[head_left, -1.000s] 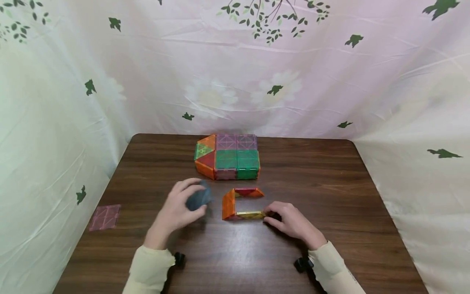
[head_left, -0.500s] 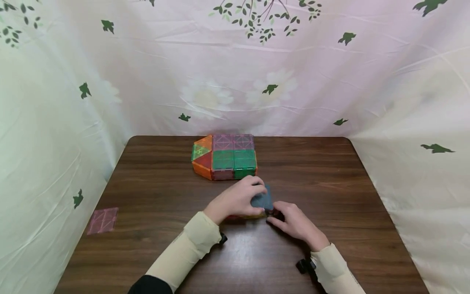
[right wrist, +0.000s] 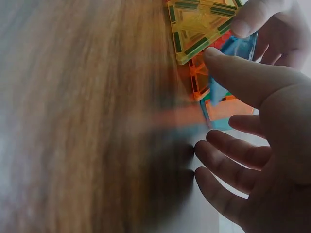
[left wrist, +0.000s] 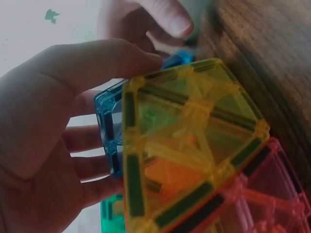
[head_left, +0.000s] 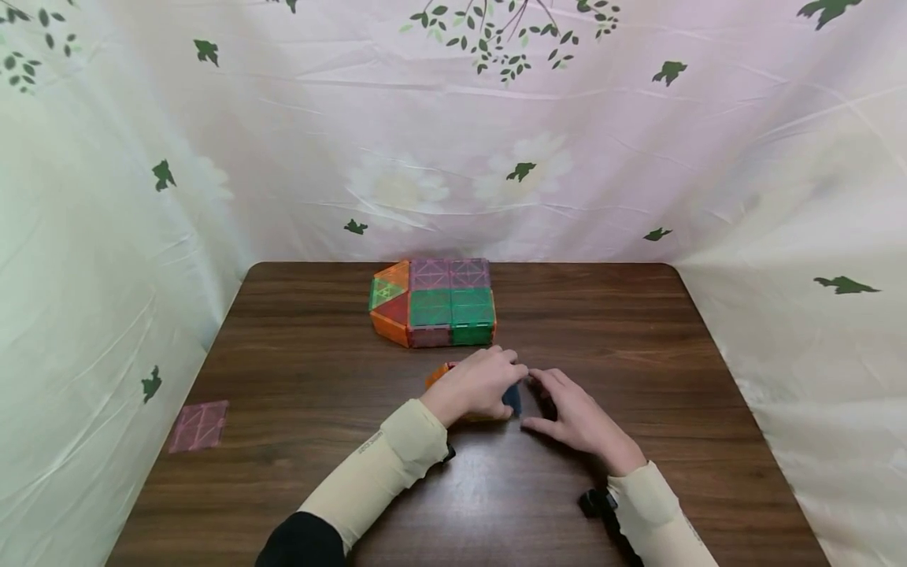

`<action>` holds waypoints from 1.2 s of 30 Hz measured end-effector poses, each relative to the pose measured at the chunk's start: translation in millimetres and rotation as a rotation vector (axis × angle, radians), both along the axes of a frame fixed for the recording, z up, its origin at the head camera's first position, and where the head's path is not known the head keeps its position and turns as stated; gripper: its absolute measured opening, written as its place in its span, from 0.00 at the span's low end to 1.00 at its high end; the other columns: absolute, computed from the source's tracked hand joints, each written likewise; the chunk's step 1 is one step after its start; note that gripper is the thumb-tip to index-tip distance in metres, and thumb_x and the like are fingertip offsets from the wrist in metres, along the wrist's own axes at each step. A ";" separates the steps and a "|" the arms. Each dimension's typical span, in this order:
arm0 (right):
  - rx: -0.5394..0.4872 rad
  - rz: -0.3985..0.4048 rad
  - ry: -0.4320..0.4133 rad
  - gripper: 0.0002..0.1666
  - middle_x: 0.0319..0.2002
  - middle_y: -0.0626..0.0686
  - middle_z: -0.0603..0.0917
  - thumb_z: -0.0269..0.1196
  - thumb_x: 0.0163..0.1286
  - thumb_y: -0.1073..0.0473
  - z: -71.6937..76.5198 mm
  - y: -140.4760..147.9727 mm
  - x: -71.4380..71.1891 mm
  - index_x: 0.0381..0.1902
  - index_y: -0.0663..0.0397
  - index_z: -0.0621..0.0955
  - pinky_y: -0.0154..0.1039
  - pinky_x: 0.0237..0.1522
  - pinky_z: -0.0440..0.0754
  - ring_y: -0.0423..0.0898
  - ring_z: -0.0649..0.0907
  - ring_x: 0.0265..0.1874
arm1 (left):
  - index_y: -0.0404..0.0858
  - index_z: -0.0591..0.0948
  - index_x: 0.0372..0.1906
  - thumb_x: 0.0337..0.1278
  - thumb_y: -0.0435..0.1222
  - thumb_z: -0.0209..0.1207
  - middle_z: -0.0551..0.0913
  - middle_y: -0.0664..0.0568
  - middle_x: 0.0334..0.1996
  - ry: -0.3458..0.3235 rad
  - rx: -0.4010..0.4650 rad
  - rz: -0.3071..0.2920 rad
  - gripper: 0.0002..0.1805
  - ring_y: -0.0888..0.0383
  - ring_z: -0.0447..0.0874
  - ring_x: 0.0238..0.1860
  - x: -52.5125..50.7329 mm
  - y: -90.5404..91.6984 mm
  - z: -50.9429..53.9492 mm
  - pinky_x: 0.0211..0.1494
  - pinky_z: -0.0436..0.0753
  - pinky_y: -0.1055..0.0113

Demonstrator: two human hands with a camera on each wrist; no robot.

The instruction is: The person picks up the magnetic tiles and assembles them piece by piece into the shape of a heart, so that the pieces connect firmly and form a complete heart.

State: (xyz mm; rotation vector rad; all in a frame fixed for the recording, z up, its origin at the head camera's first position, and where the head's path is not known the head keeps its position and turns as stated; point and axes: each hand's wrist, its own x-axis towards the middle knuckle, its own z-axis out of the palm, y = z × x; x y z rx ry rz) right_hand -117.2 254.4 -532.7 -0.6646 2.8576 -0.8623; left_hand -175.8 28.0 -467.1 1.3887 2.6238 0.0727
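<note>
My left hand [head_left: 476,386] grips a blue magnetic tile [head_left: 512,400] between thumb and fingers, at the right end of a small frame of magnetic tiles. In the left wrist view a yellow triangular tile [left wrist: 194,131] leans in front of the blue one, with a pinkish-red tile [left wrist: 272,199] beside it. An orange tile [head_left: 436,375] of the frame shows left of that hand; the rest is mostly covered. Close by on the right, my right hand [head_left: 577,416] has its fingers apart and loosely bent. Its thumb is near the blue tile; whether they touch I cannot tell.
Behind the hands stands a larger block of joined tiles [head_left: 451,307], purple, green, orange and red. A flat pink tile [head_left: 199,426] lies at the left on the brown wooden table [head_left: 602,315]. A patterned white curtain [head_left: 439,189] surrounds the table's back and sides.
My left hand has carried the blue tile rightward to the small frame's right end and lowered it there. The right hand has loosened from the yellow tile and spread its fingers.
</note>
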 end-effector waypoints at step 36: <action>0.034 0.108 -0.085 0.59 0.70 0.59 0.75 0.78 0.59 0.34 0.5 -35.1 -28.1 0.79 0.56 0.67 0.58 0.65 0.78 0.56 0.76 0.65 | 0.36 0.66 0.80 0.55 0.46 0.78 0.70 0.45 0.75 -0.371 0.450 0.385 0.51 0.48 0.69 0.75 25.2 -139.6 -52.5 0.76 0.70 0.49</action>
